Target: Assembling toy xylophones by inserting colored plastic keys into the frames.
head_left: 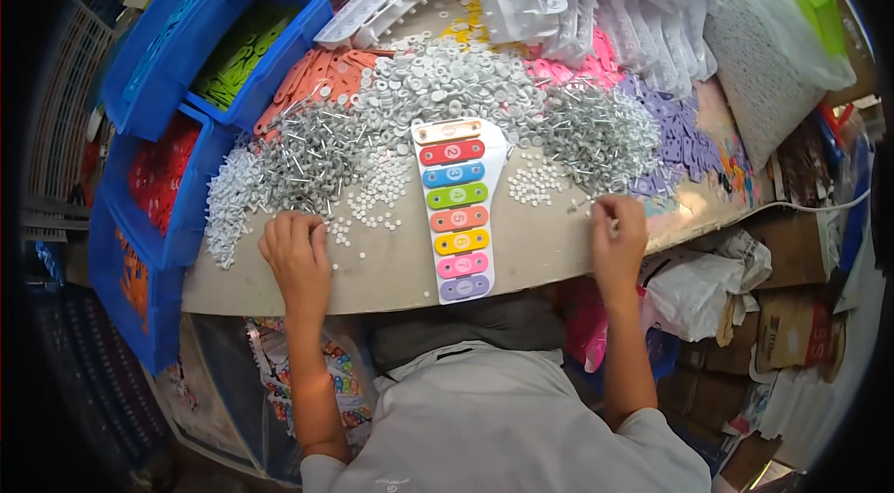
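White plastic xylophone (458, 206), eight multicoloured bars (457, 195), between left hand (297, 260) and right hand (618, 242). Both curled; grip cannot be told.

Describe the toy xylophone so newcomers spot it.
On the tan table, look between the left hand and the right hand. There lies the toy xylophone, in front of the white washers. Unlike the loose heaps nearby, it is one board with eight coloured bars.

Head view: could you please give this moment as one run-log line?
left hand: near small white discs | right hand: near metal pins, grip unclear | white panel with coloured bars: on table, between hands
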{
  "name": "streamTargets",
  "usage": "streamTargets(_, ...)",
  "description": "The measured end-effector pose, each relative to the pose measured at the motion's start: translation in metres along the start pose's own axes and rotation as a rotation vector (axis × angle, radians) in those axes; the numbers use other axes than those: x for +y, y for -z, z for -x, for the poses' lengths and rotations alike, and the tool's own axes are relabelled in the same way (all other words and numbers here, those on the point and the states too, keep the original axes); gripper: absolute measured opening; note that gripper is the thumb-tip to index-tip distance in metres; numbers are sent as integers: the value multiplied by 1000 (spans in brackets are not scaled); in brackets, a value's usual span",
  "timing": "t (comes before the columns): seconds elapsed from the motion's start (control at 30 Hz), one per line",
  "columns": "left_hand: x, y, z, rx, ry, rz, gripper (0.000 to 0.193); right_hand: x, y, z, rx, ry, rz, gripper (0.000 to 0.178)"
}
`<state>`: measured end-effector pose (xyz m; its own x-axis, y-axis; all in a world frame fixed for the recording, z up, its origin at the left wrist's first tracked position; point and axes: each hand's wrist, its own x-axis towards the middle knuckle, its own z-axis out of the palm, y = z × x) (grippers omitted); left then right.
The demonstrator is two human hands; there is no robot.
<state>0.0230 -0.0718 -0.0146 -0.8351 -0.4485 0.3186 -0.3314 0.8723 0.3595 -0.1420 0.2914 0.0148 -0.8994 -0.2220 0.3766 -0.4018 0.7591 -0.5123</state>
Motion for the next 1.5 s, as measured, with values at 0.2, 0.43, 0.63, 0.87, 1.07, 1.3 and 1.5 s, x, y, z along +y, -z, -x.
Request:
streamTargets(0.2,6,0,2,176,2,21,6,44,15,-23,78,-32,110,9)
streamTargets(0.43,33,23,6,92,187,474,7,47,8,-35,-37,-118,138,11)
streamTargets(0.63,37,15,5,-42,342,917,11,52,1,-31,-15,25,241,11)
streamTargets(0.87,57,-6,-28,-233,466,1317,17,16,-9,-41,259,5,120,9)
streamTargets(1.07,65,-38,-89,-419,434,1326,15,-58,-67,-66,-19,202,-361,7)
streamTargets(1.3,67,-66,-114,-526,424,1401,17,-75,-109,-89,-84,286,-279,8)
streamTargets(1.5,67,-65,-117,-532,427,1382,17,-76,-112,-91,-103,414,-243,7)
